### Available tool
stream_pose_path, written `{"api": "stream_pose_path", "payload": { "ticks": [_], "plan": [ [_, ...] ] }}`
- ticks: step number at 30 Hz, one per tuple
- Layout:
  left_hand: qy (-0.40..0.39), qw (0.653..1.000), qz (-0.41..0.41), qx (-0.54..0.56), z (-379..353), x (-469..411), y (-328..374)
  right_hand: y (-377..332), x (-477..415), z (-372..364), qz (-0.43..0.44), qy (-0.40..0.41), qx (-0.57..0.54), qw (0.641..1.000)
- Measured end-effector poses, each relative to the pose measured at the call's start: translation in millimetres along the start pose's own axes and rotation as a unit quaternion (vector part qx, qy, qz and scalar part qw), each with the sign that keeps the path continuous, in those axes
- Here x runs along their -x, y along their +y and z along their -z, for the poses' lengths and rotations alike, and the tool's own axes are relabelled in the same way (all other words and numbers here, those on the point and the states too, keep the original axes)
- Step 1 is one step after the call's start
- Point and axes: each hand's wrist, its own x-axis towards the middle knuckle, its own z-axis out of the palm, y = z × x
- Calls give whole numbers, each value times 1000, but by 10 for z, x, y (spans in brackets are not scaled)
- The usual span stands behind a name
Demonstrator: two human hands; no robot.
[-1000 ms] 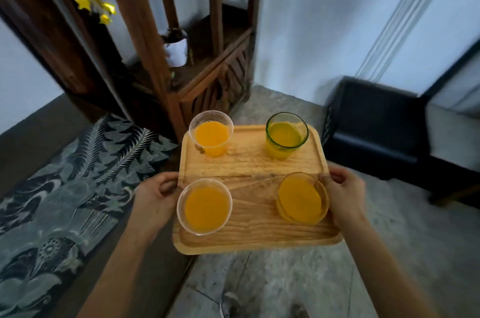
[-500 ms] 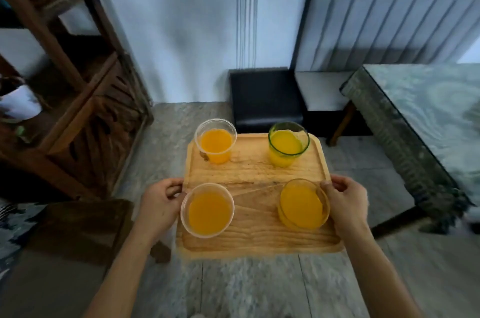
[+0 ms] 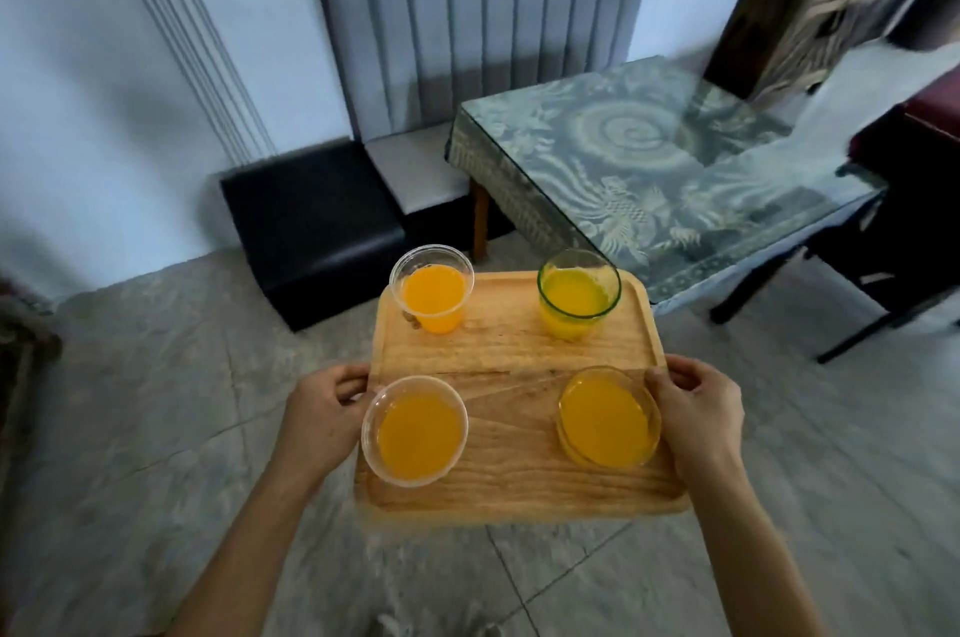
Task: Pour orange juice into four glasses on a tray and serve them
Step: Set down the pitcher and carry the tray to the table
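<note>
I carry a wooden tray in front of me above the floor. My left hand grips its left edge and my right hand grips its right edge. Several glasses of orange juice stand on it: a clear glass at the far left, a green-rimmed glass at the far right, a clear glass at the near left and an amber glass at the near right.
A table with a patterned grey-green cloth under glass stands ahead to the right. A grey padded bench and a black box seat sit against the wall. Dark chairs are at the right. The floor is grey stone.
The view has swung to the right: the wooden shelf and patterned mat have left the frame and the cloth-covered table has come closer. Both hands keep their hold on the tray.
</note>
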Motion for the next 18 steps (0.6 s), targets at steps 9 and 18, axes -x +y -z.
{"api": "stream_pose_path", "payload": {
  "ticks": [9, 18],
  "plan": [
    [-134, 984, -80, -89, -1311, -792, 799, 550, -684, 880, -77, 121, -50, 988],
    [-236, 958, -132, -92, -2498, -1616, 1583, 680, -1458, 1403, -126, 228, -75, 963]
  ]
}}
